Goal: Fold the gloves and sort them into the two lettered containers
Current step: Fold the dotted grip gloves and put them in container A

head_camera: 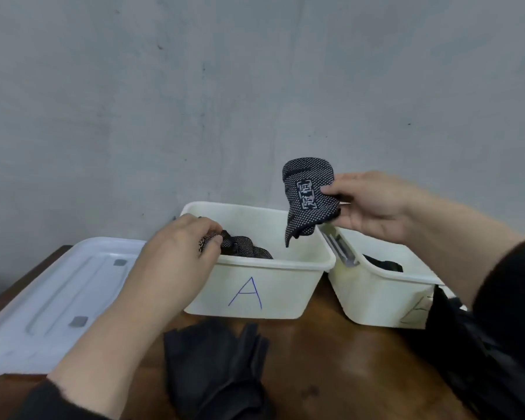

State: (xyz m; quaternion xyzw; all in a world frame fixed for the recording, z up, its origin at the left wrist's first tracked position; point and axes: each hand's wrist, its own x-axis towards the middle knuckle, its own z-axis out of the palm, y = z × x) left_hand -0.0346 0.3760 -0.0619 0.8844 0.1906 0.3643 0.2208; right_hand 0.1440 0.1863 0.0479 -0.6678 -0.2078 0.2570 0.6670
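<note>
Wooden table: right hand pinches dotted glove hanging lengthwise down; left hand grasps another.

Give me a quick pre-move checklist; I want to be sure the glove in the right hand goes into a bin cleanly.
1. Right hand grips the dotted glove firmly: ok, pinched by thumb and fingers.
2. Glove is folded: not ok, a loose end hangs down.
3. Left hand is out of bin A: not ok, it holds a glove inside.
4. Second bin has room: ok, one dark item visible.
5. Second bin's letter readable: cannot tell, partly hidden.
6. Unsorted gloves remain on the table: ok.
</note>
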